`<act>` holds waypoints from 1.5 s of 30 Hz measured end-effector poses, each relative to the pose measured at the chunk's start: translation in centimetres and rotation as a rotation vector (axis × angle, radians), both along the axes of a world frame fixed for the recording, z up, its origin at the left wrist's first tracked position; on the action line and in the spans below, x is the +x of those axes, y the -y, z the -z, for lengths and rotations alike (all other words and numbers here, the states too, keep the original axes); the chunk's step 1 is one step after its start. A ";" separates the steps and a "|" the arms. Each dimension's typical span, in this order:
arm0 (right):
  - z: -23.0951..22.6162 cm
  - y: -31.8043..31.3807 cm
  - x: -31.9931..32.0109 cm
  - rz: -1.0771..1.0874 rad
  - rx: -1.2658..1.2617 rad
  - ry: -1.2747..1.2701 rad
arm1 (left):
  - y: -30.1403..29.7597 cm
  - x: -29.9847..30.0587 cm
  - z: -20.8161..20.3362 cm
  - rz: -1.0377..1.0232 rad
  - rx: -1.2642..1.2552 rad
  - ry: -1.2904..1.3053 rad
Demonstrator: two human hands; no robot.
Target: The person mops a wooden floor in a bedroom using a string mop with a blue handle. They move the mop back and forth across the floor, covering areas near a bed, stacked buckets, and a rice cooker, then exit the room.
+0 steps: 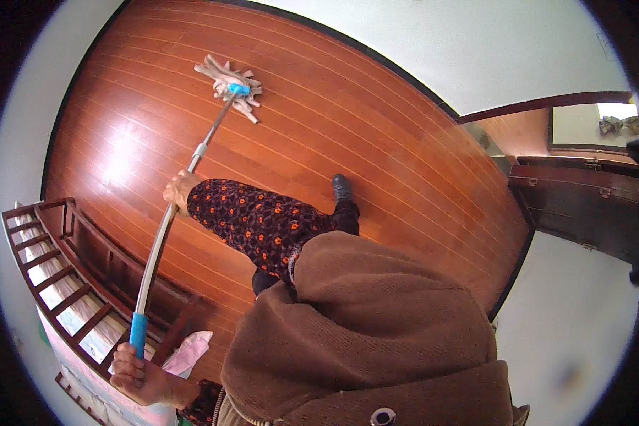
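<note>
A mop reaches from the lower left up to the far part of the reddish-brown plank floor [284, 128]. Its mop head [224, 84], made of pale cloth strips with a blue centre, lies spread on the boards. My left hand [138, 376] is closed around the handle's near end, by the blue grip [139, 334]. Farther up, my right hand [182, 192] wraps round the metal pole [158, 245], below a grey collar [200, 150]. The right arm, in a dark sleeve with orange flowers, stretches across in front of my body.
A dark wooden bed frame [71, 298] with slatted rails stands at the left, close to the pole. Pink cloth [190, 353] hangs beside it. My dark shoe [342, 189] is on the floor. White walls border the room, and dark wooden doors [582, 202] stand at the right by a doorway.
</note>
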State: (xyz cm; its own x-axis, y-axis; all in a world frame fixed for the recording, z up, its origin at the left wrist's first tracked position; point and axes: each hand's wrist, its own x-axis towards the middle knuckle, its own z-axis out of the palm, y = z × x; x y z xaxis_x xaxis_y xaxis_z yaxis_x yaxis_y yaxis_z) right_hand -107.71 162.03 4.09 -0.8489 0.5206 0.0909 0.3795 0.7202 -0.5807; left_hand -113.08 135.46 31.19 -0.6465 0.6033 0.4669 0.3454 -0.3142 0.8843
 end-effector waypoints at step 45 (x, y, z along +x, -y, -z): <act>2.2 23.8 59.8 -0.125 -0.229 -0.125 | 21.7 59.6 -4.3 0.593 0.026 -0.085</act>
State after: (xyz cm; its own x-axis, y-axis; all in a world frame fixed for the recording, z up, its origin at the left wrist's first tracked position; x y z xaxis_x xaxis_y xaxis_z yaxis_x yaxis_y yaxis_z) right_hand -47.94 138.25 1.91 -0.8974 0.4317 0.0907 0.2116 0.6016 -0.7703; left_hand -53.49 113.72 35.52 -0.1628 0.8374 0.5218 0.1740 -0.4962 0.8506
